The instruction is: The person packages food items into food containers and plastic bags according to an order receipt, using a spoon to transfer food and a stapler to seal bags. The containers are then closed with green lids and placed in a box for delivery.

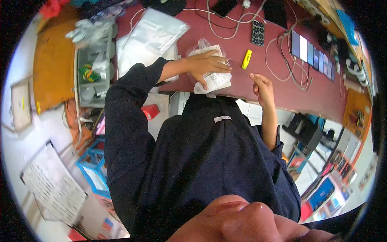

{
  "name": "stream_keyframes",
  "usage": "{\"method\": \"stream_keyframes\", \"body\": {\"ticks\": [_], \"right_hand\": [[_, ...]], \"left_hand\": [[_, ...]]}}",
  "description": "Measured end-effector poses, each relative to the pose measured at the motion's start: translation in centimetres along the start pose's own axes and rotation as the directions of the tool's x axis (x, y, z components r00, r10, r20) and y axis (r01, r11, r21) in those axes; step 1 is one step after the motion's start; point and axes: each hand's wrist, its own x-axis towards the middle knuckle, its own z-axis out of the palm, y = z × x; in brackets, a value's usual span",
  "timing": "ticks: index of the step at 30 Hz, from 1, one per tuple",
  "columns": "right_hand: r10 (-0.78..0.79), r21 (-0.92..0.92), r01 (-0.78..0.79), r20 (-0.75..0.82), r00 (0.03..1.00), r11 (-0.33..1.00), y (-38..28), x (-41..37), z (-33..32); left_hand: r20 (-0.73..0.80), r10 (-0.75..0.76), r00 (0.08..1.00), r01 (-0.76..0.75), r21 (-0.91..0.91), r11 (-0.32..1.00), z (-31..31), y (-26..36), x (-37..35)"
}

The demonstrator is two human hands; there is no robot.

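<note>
My left hand (pixel 205 67) lies flat, fingers spread, over a stack of white printed papers (pixel 219 82) at the table's near edge. Clear plastic wrap (pixel 204 42) pokes out around the papers, and the palm covers much of them. To the right, my right hand (pixel 263 89) is raised by the table edge with its fingers curled and the thumb against the index finger. Whether something small sits in that pinch cannot be made out. Just beyond it a yellow highlighter (pixel 246 59) rests on the dark red table (pixel 193 17).
Clear plastic bags (pixel 155 32) are piled at the left. A patterned phone (pixel 257 33) lies beyond the highlighter. White cables (pixel 282 60) loop toward a row of phones (pixel 312 54) at the right. A drawer unit (pixel 93 64) holding plastic stands left of the table.
</note>
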Motion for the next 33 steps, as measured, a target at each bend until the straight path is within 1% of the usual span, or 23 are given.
{"method": "stream_keyframes", "body": {"ticks": [1,3,4,6,7,9,10,12,14,15,16,17,18,20,21,23,24,26,27,29,30,32,33], "right_hand": [[0.004,0.015,-0.003,-0.041,0.999,1.0,0.4,-0.8,0.4],[0.033,-0.032,-0.037,-0.14,0.99,0.999,1.0,-2.3,1.6],[0.037,-0.02,-0.041,-0.173,0.984,0.999,1.1,-2.8,2.6],[0.009,-0.149,-0.04,-0.2,0.98,0.988,1.0,-3.4,5.3],[0.016,-0.143,-0.048,-0.217,0.976,0.988,1.4,-3.3,6.5],[-0.066,-0.119,0.051,-0.127,0.99,0.992,2.7,-2.6,8.9],[-0.06,-0.118,0.045,-0.132,0.989,0.992,3.2,-2.3,9.8],[-0.098,-0.295,0.061,-0.113,0.989,0.954,4.1,-1.7,11.0],[-0.09,-0.329,0.048,-0.112,0.99,0.943,5.6,-0.4,11.5],[-0.207,-0.541,0.084,-0.17,0.964,0.837,5.6,0.1,12.3],[-0.33,-0.725,0.09,-0.195,0.924,0.682,5.6,0.5,12.9],[-0.193,-0.794,-0.095,-0.259,0.946,0.6,5.3,0.7,13.0],[-0.188,-0.794,-0.103,-0.265,0.946,0.6,4.9,0.6,13.1],[-0.201,-0.925,-0.246,-0.31,0.929,0.29,4.5,0.4,13.2],[-0.196,-0.922,-0.254,-0.317,0.928,0.292,4.3,0.1,13.2],[-0.108,-0.913,-0.312,-0.349,0.931,0.264,3.9,-0.4,12.8],[-0.107,-0.913,-0.314,-0.351,0.93,0.262,4.2,-0.4,12.2],[-0.023,-0.832,-0.187,-0.233,0.972,0.523,5.2,-0.2,10.4],[-0.02,-0.829,-0.191,-0.237,0.971,0.526,5.9,0.2,9.0],[0.089,-0.736,-0.026,0.047,0.995,0.676,6.9,1.0,6.7],[0.087,-0.734,-0.027,0.044,0.995,0.679,6.2,0.6,7.0],[0.191,-0.873,-0.223,-0.153,0.97,0.435,4.1,-0.6,8.0],[0.191,-0.869,-0.227,-0.156,0.969,0.441,4.9,-0.7,7.5]], "left_hand": [[0.012,0.041,0.999,-0.041,-0.01,0.999,0.0,-0.3,0.1],[-0.034,0.011,0.999,-0.012,-0.025,1.0,0.2,-0.4,0.2],[-0.026,0.045,0.999,-0.046,-0.034,0.998,0.1,-0.2,0.4],[0.016,-0.051,0.999,0.052,-0.048,0.998,-0.1,0.0,0.5],[0.02,-0.035,0.999,0.036,-0.056,0.998,0.3,-0.1,0.5],[-0.08,-0.047,0.996,0.041,-0.074,0.996,1.0,-0.2,0.1],[-0.078,-0.044,0.996,0.037,-0.079,0.996,1.2,-0.2,-0.1],[-0.157,-0.053,0.986,0.043,-0.064,0.997,1.7,-0.2,-0.2],[-0.153,-0.058,0.987,0.05,-0.053,0.997,1.7,-0.2,-0.1],[-0.15,-0.067,0.986,0.062,-0.036,0.997,1.7,-0.2,-0.1],[-0.151,-0.063,0.986,0.057,-0.044,0.997,1.8,-0.3,0.0],[-0.158,-0.067,0.985,0.062,-0.036,0.997,1.9,-0.3,0.0],[-0.164,-0.072,0.984,0.068,-0.027,0.997,1.8,-0.2,0.0],[-0.149,-0.086,0.985,0.085,-0.014,0.996,1.7,-0.2,0.1],[-0.133,-0.104,0.986,0.104,-0.001,0.995,1.7,0.0,0.1],[-0.126,-0.101,0.987,0.102,0.002,0.995,1.4,0.1,0.2],[-0.122,-0.107,0.987,0.109,0.007,0.994,1.4,0.2,0.2],[-0.12,-0.113,0.986,0.118,0.036,0.992,1.4,0.2,0.2],[-0.116,-0.118,0.986,0.126,0.065,0.99,1.5,0.3,0.2],[-0.105,-0.12,0.987,0.128,0.077,0.989,1.2,0.5,0.3],[-0.096,-0.125,0.987,0.133,0.087,0.987,1.2,0.6,0.4],[-0.102,-0.122,0.987,0.132,0.091,0.987,1.3,0.5,0.4],[-0.107,-0.122,0.987,0.132,0.094,0.987,1.5,0.5,0.4]]}}
